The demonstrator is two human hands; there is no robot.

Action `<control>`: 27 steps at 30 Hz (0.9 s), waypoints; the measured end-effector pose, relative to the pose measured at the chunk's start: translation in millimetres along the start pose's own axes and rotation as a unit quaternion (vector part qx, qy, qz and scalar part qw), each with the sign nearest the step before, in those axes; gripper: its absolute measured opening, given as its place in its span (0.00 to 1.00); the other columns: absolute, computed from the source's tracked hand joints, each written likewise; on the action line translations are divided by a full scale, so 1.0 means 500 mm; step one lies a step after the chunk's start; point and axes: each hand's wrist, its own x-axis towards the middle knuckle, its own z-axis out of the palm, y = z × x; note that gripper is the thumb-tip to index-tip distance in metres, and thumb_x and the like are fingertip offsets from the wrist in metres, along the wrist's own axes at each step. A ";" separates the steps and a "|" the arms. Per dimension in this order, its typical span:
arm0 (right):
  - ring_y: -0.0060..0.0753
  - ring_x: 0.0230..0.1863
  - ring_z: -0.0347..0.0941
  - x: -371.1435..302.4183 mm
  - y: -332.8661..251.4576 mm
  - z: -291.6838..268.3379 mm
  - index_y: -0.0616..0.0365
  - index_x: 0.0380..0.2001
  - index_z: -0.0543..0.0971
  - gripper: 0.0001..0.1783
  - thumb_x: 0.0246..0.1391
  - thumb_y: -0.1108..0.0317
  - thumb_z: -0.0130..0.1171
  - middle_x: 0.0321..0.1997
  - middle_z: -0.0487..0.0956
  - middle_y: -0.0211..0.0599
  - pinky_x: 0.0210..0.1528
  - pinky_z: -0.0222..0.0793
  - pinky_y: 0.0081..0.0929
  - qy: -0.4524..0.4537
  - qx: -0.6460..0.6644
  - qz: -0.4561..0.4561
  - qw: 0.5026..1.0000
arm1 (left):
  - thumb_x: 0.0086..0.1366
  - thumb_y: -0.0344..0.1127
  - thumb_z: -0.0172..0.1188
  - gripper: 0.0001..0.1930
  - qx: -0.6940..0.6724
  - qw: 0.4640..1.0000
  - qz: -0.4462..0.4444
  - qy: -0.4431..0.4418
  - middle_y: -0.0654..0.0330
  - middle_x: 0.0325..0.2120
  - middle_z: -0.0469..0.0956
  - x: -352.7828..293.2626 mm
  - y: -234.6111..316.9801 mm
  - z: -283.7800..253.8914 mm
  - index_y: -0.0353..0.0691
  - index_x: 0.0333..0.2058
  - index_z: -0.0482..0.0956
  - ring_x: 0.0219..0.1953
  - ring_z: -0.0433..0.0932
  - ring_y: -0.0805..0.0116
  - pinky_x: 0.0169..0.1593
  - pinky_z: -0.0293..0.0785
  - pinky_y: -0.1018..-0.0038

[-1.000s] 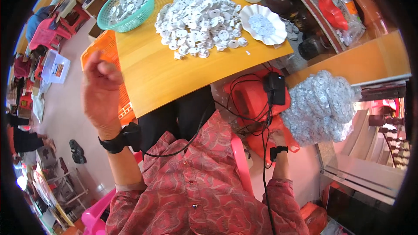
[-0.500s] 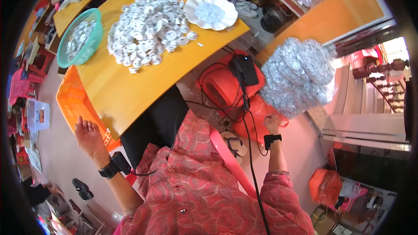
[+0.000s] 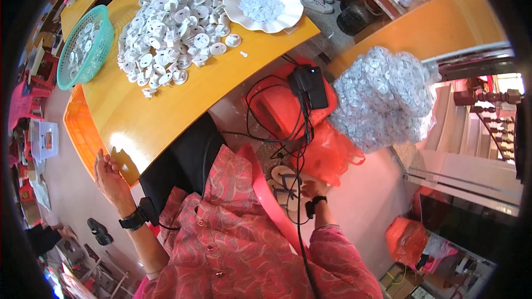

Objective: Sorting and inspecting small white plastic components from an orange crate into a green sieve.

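My left hand (image 3: 112, 181) is raised beside the near left corner of the yellow table (image 3: 149, 130). Its fingers are loosely bent and apart, with nothing in them. Low on the right, my right hand (image 3: 313, 189) hangs over the floor by a pair of flip-flops (image 3: 285, 180), below a red plastic bag (image 3: 330, 155). Its fingers look loosely apart and empty, partly behind a black cable (image 3: 300, 205). On the table lies a heap of small white round plastic parts (image 3: 172, 33). A scalloped white plate (image 3: 233, 8) beside it holds small clear bluish pieces.
A green basket (image 3: 105, 50) with more white parts stands at the table's left edge, above an orange crate (image 3: 80, 127). Right of the table, a big clear bag of round parts (image 3: 382, 99) stands near a red bundle with a black box (image 3: 308, 86) and cables.
My right hand has moved left and toward me, away from the red bag. My left hand stays by the table corner. The table and its things sit farther left and higher in view.
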 end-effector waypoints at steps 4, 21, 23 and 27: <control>0.43 0.25 0.79 0.089 -0.085 0.008 0.60 0.36 0.78 0.21 0.44 0.55 0.62 0.21 0.79 0.46 0.24 0.70 0.43 0.155 0.240 0.113 0.952 | 0.68 0.31 0.55 0.15 -0.005 1.000 -0.013 -0.020 0.63 0.31 0.74 0.010 -0.001 -0.018 0.29 0.50 0.74 0.31 0.70 0.79 0.34 0.67 0.85; 0.43 0.37 0.80 0.140 -0.104 -0.099 0.59 0.42 0.79 0.19 0.44 0.66 0.63 0.32 0.82 0.45 0.36 0.73 0.43 0.085 0.453 0.311 0.831 | 0.67 0.30 0.58 0.12 0.110 0.991 0.061 -0.033 0.65 0.30 0.75 -0.004 -0.016 0.004 0.32 0.47 0.77 0.29 0.68 0.83 0.37 0.68 0.86; 0.43 0.37 0.80 0.139 -0.077 -0.159 0.59 0.42 0.79 0.19 0.44 0.65 0.63 0.33 0.82 0.46 0.37 0.73 0.43 0.092 0.458 0.323 0.823 | 0.67 0.30 0.58 0.13 0.110 0.992 0.056 -0.030 0.65 0.31 0.76 0.002 -0.022 0.001 0.32 0.48 0.76 0.29 0.68 0.83 0.37 0.67 0.86; 0.44 0.39 0.80 0.181 -0.058 -0.264 0.60 0.42 0.79 0.19 0.45 0.65 0.63 0.33 0.82 0.47 0.38 0.73 0.44 0.103 0.466 0.327 0.816 | 0.67 0.31 0.59 0.13 0.126 0.990 0.065 -0.019 0.65 0.32 0.77 -0.003 -0.017 -0.002 0.32 0.48 0.76 0.29 0.68 0.83 0.37 0.67 0.86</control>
